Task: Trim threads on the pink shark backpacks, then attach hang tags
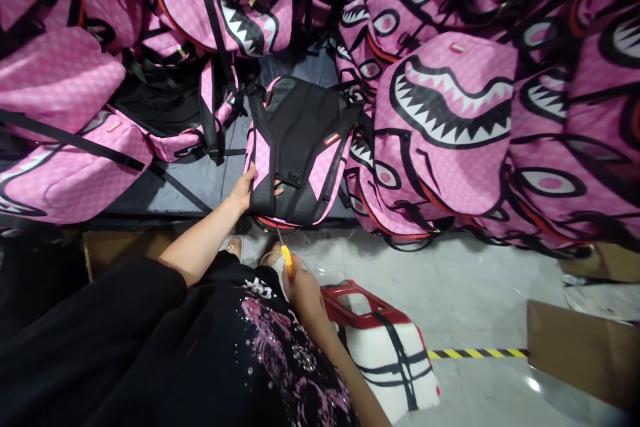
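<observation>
A pink backpack (pixel 320 167) with a black back panel and black shoulder straps lies face down at the front edge of a low grey platform (pixel 200 180). My left hand (pixel 247 188) grips its left shoulder strap near the bottom, fingers wrapped round it. My right hand (pixel 303 290) is closed on a small yellow-handled tool (pixel 285 255) whose thin metal tip points up toward the bag's lower edge, a little short of it.
Piles of pink backpacks printed with shark mouths and eyes fill the left (pixel 60 113) and right (pixel 450 120) sides. A red stool with a white, black-striped cover (pixel 385 347) stands on the grey floor below. Cardboard (pixel 585 347) and yellow-black floor tape (pixel 475 353) lie at lower right.
</observation>
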The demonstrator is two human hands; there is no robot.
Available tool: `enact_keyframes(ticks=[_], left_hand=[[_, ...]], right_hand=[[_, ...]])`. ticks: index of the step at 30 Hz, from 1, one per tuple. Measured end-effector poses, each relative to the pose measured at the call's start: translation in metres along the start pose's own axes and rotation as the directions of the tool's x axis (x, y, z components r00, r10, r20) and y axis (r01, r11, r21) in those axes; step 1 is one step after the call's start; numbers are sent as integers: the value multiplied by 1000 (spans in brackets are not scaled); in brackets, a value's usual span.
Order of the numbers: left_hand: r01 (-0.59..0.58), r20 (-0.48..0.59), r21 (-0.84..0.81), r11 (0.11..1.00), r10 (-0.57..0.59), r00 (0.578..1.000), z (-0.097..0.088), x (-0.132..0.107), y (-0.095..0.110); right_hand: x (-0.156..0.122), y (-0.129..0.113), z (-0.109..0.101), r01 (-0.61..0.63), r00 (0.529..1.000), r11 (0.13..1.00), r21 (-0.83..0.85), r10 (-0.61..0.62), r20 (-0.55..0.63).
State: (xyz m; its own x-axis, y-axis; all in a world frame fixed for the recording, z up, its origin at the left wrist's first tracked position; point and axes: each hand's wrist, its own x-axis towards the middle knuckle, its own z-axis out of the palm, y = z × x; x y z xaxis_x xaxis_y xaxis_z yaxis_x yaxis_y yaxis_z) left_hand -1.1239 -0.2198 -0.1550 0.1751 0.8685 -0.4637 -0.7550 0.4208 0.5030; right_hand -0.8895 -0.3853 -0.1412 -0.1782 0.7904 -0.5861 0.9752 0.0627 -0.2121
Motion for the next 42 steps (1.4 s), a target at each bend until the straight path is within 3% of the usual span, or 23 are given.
enact_keyframes(ticks=[2,4,5,6,7,9,10,12,15,18,19,21,23,24,26,28,30,32,34,37,39,40,42], left_hand=[[9,-127,218,976,20,992,7,-8,1],[-23,-287,582,813,232,929,15,-23,-7],[-48,-267,778,626,398,878,19,-32,-14],[-81,-135,928,364,531,837,22,-40,-23],[-127,73,990,56,570,819,25,-46,-33],[-233,426,851,-471,359,830,26,-48,-51],[-263,492,731,-630,220,842,27,-45,-59],[-259,488,561,-787,61,871,27,-32,-66],[-240,426,552,-799,23,904,39,-9,-57],[-190,420,742,-643,225,879,70,0,-30],[-188,425,821,-539,358,832,82,-1,-19],[-307,397,917,-253,617,679,101,-7,1],[-508,258,858,76,792,554,105,-17,10],[-585,153,778,228,835,529,99,-24,9],[-622,-50,639,452,832,553,75,-41,-8],[-500,-67,688,526,732,678,43,-62,-37],[-314,53,852,419,527,848,16,-86,-66],[-226,115,931,288,356,927,3,-106,-81],[-239,161,957,165,383,909,3,-112,-76],[-242,371,907,-345,385,845,14,-86,-43],[-206,432,759,-618,241,869,26,-57,-17],[-176,399,731,-659,204,894,34,-43,-4],[-75,324,765,-639,282,903,56,-23,21]], right_hand=[[6,-4,-10,-95,995,995,-37,94,-23],[5,-2,-14,-169,985,986,-13,169,-27],[3,0,-14,-174,985,984,26,175,-12],[2,2,-13,-167,986,983,78,167,7],[1,3,-11,-155,988,979,135,153,25],[3,6,-4,-147,989,956,255,141,41],[6,6,1,-147,989,938,313,143,38],[13,7,10,-128,990,893,431,139,6],[21,1,16,-5,995,809,588,64,-79],[15,-11,3,30,983,811,584,82,-164],[9,-15,-6,14,971,841,541,118,-209],[-6,-22,-25,-11,924,898,440,177,-340],[-22,-26,-40,20,865,928,373,171,-472],[-28,-26,-43,51,843,936,349,148,-517],[-34,-22,-39,117,836,946,302,71,-545],[-30,-14,-25,157,875,955,251,-17,-483],[-16,-6,-7,137,929,970,202,-55,-366],[3,0,8,78,967,982,171,-33,-252],[21,3,18,31,985,986,162,-3,-171],[33,10,27,8,992,985,174,14,-128],[25,22,32,13,993,980,196,10,-118],[17,29,35,21,994,975,222,4,-113],[-2,44,39,58,990,947,316,-14,-138]])
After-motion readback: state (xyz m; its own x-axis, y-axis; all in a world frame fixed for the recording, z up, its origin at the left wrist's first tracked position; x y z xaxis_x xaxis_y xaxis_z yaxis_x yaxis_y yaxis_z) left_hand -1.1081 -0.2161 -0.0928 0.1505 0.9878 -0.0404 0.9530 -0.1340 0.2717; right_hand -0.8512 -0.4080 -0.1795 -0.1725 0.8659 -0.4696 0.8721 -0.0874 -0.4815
